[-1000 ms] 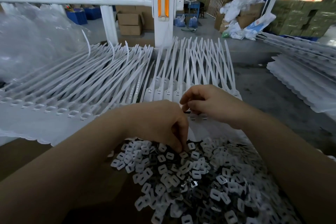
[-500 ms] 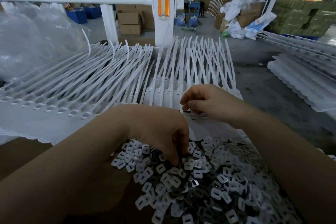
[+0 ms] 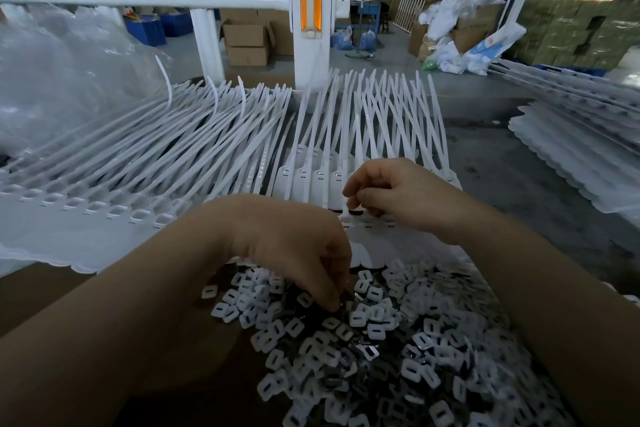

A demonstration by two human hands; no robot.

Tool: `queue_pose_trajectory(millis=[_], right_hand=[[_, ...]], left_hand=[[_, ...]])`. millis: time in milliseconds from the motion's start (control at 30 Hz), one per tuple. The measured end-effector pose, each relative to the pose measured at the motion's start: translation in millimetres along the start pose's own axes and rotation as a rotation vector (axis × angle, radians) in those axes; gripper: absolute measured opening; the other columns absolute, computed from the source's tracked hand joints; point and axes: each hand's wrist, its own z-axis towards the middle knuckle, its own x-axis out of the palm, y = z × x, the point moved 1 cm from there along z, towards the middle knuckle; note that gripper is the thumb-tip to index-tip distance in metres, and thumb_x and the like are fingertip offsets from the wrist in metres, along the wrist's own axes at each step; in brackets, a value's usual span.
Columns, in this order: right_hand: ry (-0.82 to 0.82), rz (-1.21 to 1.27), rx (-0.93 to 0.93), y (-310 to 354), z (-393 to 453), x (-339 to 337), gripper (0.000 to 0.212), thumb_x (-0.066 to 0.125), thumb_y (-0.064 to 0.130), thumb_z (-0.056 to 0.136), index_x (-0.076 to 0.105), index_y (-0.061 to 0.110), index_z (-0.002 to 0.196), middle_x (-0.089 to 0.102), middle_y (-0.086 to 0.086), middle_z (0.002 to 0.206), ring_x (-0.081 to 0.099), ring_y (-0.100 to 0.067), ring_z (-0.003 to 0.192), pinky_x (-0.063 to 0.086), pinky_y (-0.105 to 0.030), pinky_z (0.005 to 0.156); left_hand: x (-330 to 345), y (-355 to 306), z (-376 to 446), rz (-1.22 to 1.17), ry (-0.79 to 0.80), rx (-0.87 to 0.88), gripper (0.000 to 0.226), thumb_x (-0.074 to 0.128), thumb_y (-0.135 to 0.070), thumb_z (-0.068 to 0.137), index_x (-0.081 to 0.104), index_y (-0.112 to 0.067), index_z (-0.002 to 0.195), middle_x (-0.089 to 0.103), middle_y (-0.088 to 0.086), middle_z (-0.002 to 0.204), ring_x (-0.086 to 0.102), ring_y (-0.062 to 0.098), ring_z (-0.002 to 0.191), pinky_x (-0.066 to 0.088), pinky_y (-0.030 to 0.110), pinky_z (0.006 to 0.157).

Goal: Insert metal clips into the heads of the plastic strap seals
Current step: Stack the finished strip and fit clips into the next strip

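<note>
The clips [image 3: 374, 354] lie in a loose heap low in the view, nearest the person, on a brown surface [image 3: 45, 298]. The left hand [image 3: 294, 253] reaches down into the heap's far edge, fingers curled, fingertips among the clips; whether it pinches one cannot be told. Just beyond, the seals [image 3: 311, 163] lie in rows, heads toward the person, straps fanning away. The right hand [image 3: 391, 191] rests over the heads in the right row, fingers curled at one head; its grasp is hidden. More seals [image 3: 104, 170] fill the left. A clear plastic bag [image 3: 59, 73] bulks at far left. A white post [image 3: 311, 14] with an orange reflector stands behind the straps, cardboard boxes [image 3: 247, 42] beyond. Raised marks on one strap are too small to read.
</note>
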Motion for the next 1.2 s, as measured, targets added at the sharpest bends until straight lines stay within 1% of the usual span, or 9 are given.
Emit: queue_pose_trajectory(millis=[67,133,267,367,533,700,933,1067,1200], right_hand=[[-0.005,0.002,-0.022,0.5,-0.8,0.4,0.019,0.057,0.012,0.095,0.068,0.027,0.092,0.074,0.01,0.087,0.07,-0.007,0.086,0.057,-0.039,0.084],[0.001,0.016,-0.051,1.5,-1.2,-0.3,0.016,0.061,0.013,0.093,0.069,0.026,0.091,0.075,0.01,0.086,0.07,-0.004,0.086,0.058,-0.037,0.082],[0.08,0.084,-0.128,6.5,-3.3,-1.9,0.015,0.065,0.008,0.09,0.072,0.021,0.091,0.074,0.008,0.081,0.069,-0.002,0.078,0.049,-0.013,0.066],[0.143,0.099,-0.153,8.7,-4.9,-1.3,0.012,0.067,0.009,0.089,0.072,0.02,0.089,0.074,0.003,0.083,0.068,-0.004,0.077,0.047,-0.01,0.066],[0.17,0.107,-0.159,8.8,-5.7,-0.8,0.004,0.07,0.019,0.088,0.072,0.016,0.089,0.074,-0.002,0.084,0.066,-0.006,0.076,0.048,-0.014,0.068],[0.184,0.07,-0.145,11.1,-6.4,2.2,0.004,0.069,0.017,0.088,0.072,0.015,0.088,0.072,0.003,0.077,0.062,0.0,0.069,0.044,-0.01,0.061],[0.151,0.054,-0.139,14.0,-7.4,1.8,0.013,0.063,0.014,0.093,0.07,0.019,0.083,0.069,0.007,0.072,0.061,0.0,0.067,0.042,-0.008,0.06],[0.138,0.056,-0.131,14.5,-7.0,2.3,0.013,0.062,0.013,0.093,0.07,0.017,0.083,0.069,0.007,0.071,0.062,0.001,0.067,0.042,-0.008,0.059],[0.138,0.055,-0.127,14.7,-6.1,2.5,0.012,0.063,0.015,0.093,0.069,0.018,0.083,0.07,0.007,0.072,0.062,0.001,0.067,0.043,-0.009,0.06]], left_hand=[[-4.2,3.5,-3.8,-0.114,-0.01,0.026,0.008,0.072,-0.025,0.086,0.067,-0.027,0.08,0.067,-0.016,0.069,0.06,-0.005,0.061,0.043,0.007,0.057],[-7.9,10.8,-5.6,-0.265,-0.065,0.029,0.01,0.071,-0.019,0.087,0.067,-0.021,0.078,0.067,-0.009,0.069,0.061,0.001,0.062,0.045,0.012,0.058],[-15.0,29.5,-7.0,-0.697,-0.256,0.003,0.014,0.068,-0.003,0.084,0.067,-0.012,0.074,0.069,0.004,0.075,0.063,0.008,0.067,0.048,0.016,0.057],[-18.0,37.4,-7.3,-0.856,-0.364,-0.013,0.011,0.073,-0.004,0.077,0.066,-0.011,0.074,0.071,0.008,0.078,0.065,0.009,0.067,0.05,0.016,0.057],[-18.0,39.1,-6.5,-0.899,-0.384,-0.004,0.018,0.08,-0.015,0.06,0.068,-0.012,0.074,0.073,0.008,0.08,0.068,0.01,0.067,0.053,0.017,0.058],[-17.2,38.0,-7.0,-0.911,-0.365,0.022,0.017,0.082,-0.012,0.061,0.071,-0.013,0.075,0.072,0.012,0.082,0.069,0.013,0.07,0.054,0.018,0.06],[-18.8,39.4,-11.5,-0.881,-0.307,-0.016,0.032,0.077,-0.006,0.067,0.064,-0.009,0.096,0.073,0.009,0.086,0.067,0.014,0.07,0.055,0.021,0.063],[-17.7,34.7,-11.9,-0.85,-0.361,-0.011,0.028,0.076,-0.024,0.068,0.07,-0.011,0.092,0.072,0.004,0.085,0.066,0.01,0.073,0.053,0.019,0.063],[-17.3,32.0,-9.6,-0.816,-0.415,-0.017,0.023,0.075,-0.026,0.066,0.072,-0.012,0.085,0.072,0.003,0.079,0.065,0.008,0.069,0.052,0.017,0.061]])
